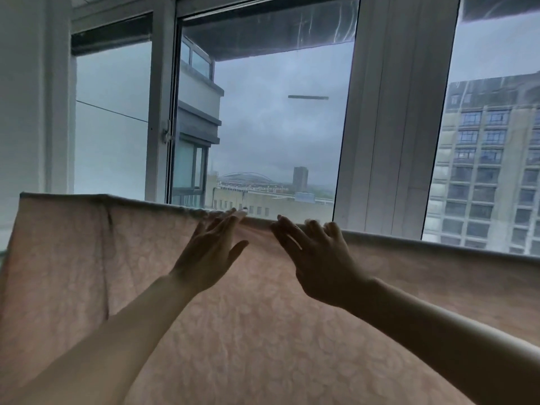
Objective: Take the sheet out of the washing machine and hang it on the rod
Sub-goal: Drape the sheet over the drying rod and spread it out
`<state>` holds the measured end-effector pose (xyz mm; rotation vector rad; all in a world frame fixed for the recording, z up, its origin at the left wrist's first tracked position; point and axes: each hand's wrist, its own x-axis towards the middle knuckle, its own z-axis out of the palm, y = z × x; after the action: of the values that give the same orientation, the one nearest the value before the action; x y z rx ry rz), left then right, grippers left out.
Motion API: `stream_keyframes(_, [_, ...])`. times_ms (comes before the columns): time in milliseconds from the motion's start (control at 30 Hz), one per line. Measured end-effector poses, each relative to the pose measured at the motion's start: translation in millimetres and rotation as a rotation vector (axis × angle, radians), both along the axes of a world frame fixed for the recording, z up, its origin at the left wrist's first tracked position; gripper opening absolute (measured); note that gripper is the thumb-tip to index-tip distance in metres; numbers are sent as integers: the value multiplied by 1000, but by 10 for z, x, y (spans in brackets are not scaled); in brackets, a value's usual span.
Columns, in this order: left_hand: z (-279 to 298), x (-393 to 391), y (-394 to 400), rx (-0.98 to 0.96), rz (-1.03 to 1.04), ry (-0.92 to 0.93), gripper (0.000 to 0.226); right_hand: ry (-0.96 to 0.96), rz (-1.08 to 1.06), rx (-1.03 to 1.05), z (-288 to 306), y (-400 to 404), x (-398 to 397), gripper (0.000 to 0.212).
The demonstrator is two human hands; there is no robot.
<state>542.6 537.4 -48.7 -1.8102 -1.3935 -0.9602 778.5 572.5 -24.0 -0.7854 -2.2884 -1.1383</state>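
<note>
A wide window (280, 112) with pale metal frames fills the view from nine o'clock to three o'clock, its middle sash slid open beside a broad white mullion (394, 118) at two o'clock. Through the glass lie a grey overcast sky, a tall apartment block (491, 171) at three o'clock and low rooftops with a domed building (248, 178) near centre. A white wall (26, 97) stands at nine o'clock; the daylight is dim and cool.

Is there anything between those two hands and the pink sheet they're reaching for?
Nothing visible. The left hand and right hand are spread open right at the sheet, near its top fold, where it already hangs in front of the window.
</note>
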Motion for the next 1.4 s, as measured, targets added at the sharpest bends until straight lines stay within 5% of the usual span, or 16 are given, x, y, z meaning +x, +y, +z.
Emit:
stream_keyframes(400, [248,-614,38,64,224,105,36,9,25,33,-49,105,-112,86])
stream_keyframes(700, [-65,-865,8,87,167,197,38,-69,54,28,-1,183,-459,80])
stream_keyframes(933, [-112,-966,99,69,132,270,18,-82,78,28,-3,202,-1019,75])
stream_keyframes(1400, [109,-1586,141,-13,169,140,49,-62,-46,76,-3,257,-1478,71])
